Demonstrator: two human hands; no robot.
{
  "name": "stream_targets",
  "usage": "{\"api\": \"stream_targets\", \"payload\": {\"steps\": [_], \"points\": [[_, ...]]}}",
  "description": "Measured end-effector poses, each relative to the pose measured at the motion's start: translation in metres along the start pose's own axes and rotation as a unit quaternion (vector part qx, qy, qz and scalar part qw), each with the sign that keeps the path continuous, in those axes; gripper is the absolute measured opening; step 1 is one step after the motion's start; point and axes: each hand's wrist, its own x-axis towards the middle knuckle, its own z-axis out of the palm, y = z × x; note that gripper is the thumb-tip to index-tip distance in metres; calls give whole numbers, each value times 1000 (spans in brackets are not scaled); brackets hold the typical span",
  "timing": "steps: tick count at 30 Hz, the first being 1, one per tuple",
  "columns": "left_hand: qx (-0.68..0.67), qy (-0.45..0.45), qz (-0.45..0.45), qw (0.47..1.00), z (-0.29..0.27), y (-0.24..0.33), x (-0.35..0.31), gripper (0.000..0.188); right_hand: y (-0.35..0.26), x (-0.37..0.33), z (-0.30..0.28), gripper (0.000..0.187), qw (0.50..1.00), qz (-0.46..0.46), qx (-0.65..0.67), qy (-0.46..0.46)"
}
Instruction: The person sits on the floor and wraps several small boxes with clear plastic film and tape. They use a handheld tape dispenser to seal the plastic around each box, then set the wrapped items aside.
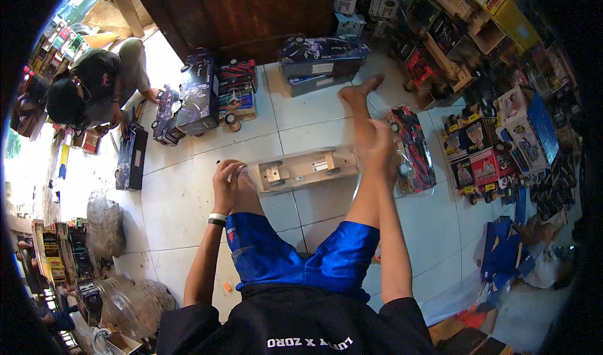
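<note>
A pale wooden toy truck (304, 170) lies on the tiled floor between my legs, its underside and dark wheels showing. Clear plastic film (250, 178) appears to cover it and reach past its left end. Beside that end, my left hand (227, 180) is closed in a pinch over my knee; what its fingers hold, if anything, is too small to make out. My right hand (379, 146) is smeared by motion over my right shin, just past the truck's right end. Its fingers cannot be read.
To the right stand a red-and-black toy truck (411, 149) and a group of colourful toy trucks (480, 151). Dark boxy trucks (323, 59) stand ahead. At the left a person (94, 85) crouches by a dark toy truck (130, 157). Bundled clear plastic (135, 298) lies lower left.
</note>
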Motion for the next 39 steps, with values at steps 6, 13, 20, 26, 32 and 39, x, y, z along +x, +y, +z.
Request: {"api": "stream_targets", "payload": {"steps": [6,13,20,26,32,39], "points": [[47,25,37,998,-8,8,-3,15,-94,-49,94,53,927,-341,13,-153],[76,26,33,996,-17,6,6,7,30,43,30,14,906,-49,-34,-419],[15,22,-20,999,-18,0,0,8,73,112,-87,12,963,-53,-158,-210],[-9,-2,-32,999,-23,-4,1,12,-33,24,32,49,930,-296,53,-211],[9,-61,-54,997,-32,0,11,10,-49,14,93,23,845,-174,66,-502],[-159,-146,-251,944,-33,-26,31,18,37,72,47,27,817,-94,56,-566]]}}
